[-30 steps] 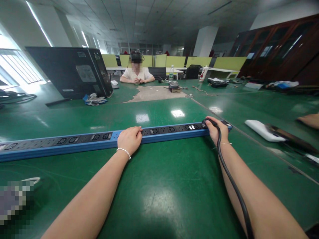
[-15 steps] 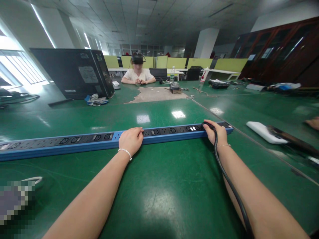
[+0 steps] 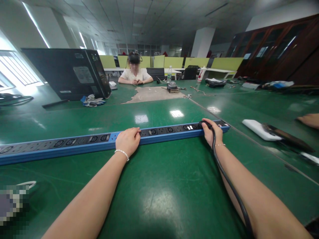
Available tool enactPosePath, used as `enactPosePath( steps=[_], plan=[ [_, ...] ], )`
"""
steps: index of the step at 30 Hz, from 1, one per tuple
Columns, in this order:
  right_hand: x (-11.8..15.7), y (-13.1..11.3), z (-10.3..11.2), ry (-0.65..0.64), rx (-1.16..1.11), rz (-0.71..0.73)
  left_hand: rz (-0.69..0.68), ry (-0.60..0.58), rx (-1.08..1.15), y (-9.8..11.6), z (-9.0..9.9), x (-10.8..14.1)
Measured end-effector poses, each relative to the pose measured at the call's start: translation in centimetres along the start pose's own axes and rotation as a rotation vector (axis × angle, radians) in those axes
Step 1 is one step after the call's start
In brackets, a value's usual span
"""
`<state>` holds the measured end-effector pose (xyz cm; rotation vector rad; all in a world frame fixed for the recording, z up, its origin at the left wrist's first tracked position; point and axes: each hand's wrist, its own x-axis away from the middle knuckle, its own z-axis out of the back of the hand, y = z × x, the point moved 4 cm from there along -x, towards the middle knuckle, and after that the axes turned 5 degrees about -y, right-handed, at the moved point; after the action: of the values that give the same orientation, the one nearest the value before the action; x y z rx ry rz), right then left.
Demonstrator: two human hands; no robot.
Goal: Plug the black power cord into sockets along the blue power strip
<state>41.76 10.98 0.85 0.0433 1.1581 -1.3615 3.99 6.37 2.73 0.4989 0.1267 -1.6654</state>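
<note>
Head view: the strip [image 3: 174, 133] lies across the worktop [image 3: 159, 176], probably stiff and weighty, best held by its edges. Left hand [image 3: 128, 140] covers it, grip unclear; right hand [image 3: 213, 132] pinches the plug [image 3: 201, 124], likely firm: take its body, not the cord [image 3: 225, 172].

One head-worn camera gives the only view, looking forward and down from above the near side of the tabletop [image 3: 161, 169]. The left hand [image 3: 128, 140] and right hand [image 3: 213, 133] sit close, around mid-frame; the wide angle reaches across to a seated person [image 3: 126, 76] and up to the ceiling [image 3: 139, 16].
</note>
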Motion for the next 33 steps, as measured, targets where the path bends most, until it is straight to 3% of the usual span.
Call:
enactPosePath(
  steps=[3,6,8,15,21,33],
  plan=[
    [-0.5,-0.5,0.4,0.061,-0.067,0.008,0.004,0.000,-0.008,0.0,0.0,0.0],
    [-1.2,-0.8,2.4,0.282,-0.082,0.001,0.010,-0.004,-0.007,0.0,-0.1,0.0],
    [-1.5,-0.4,3.4,0.329,-0.101,-0.004,0.008,-0.001,-0.002,0.0,-0.1,0.0],
    [-1.5,2.8,2.9,0.116,-0.175,-0.093,-0.002,0.002,-0.004,0.0,0.0,0.1],
    [-1.6,2.8,2.2,0.024,-0.076,-0.055,0.002,0.004,0.002,0.0,0.0,0.1],
    [-1.0,3.1,2.1,-0.009,0.070,-0.092,0.018,-0.008,-0.009,-0.1,-0.1,0.1]
  ],
)
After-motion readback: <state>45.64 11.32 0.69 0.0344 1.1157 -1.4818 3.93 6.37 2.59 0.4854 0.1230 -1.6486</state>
